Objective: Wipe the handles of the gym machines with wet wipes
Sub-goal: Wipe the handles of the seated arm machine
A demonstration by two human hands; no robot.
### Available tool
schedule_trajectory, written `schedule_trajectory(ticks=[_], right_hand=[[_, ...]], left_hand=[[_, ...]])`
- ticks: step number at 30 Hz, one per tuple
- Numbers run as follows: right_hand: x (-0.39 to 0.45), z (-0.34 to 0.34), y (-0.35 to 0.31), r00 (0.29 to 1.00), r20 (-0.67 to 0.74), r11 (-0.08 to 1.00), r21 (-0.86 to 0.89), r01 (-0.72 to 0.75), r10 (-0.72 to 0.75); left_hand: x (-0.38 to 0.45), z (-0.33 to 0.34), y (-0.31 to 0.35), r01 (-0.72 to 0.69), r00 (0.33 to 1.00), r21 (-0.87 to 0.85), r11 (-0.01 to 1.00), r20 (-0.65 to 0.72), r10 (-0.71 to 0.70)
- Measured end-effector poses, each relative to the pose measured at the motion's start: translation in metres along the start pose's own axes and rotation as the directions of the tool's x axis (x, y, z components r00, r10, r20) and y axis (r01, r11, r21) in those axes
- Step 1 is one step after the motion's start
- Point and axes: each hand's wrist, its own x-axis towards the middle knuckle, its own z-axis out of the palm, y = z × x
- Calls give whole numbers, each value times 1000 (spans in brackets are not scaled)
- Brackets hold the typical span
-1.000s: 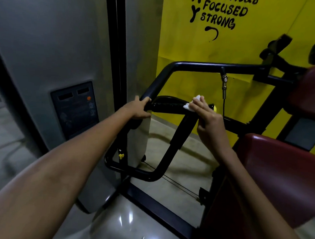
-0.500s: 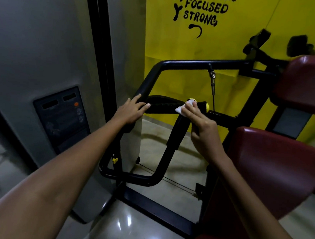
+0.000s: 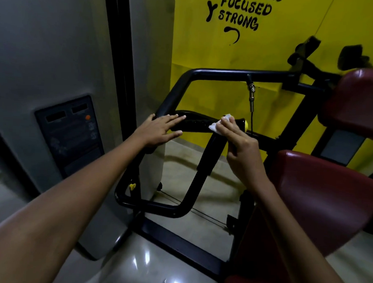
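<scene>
While the right hand [image 3: 242, 152] pinches the wet wipe [image 3: 217, 126] against the black handle [image 3: 195, 122] near its yellow-capped end, the left hand [image 3: 160, 129] rests flat, fingers straight, on the other end; most of this handle seems left to wipe.

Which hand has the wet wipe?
The right hand pinches the white wet wipe against the black handle; the left hand lies flat, fingers straight.

The left hand [image 3: 160, 129] no longer curls round the black handle [image 3: 195, 122]; its fingers now lie straight along it. The wet wipe [image 3: 217, 125] sits nearer the handle's yellow-capped end.
</scene>
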Motion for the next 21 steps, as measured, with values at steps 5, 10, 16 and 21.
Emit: schedule_trajectory(ticks=[5, 10, 16, 21], right_hand=[[20, 2, 2, 998, 3, 998, -1, -64, 64], [-8, 6, 1, 1000, -11, 1000, -5, -27, 27], [15, 3, 0, 998, -29, 998, 5, -61, 61], [-1, 7, 1, 998, -37, 999, 1, -40, 40]], left_hand=[[-1, -3, 2, 18, 999, -15, 1000, 27, -17], [0, -1, -2, 15, 1000, -38, 999, 22, -14], [-1, -2, -2, 18, 1000, -70, 997, 0, -18], [-3, -2, -1, 9, 1000, -76, 997, 3, -9]])
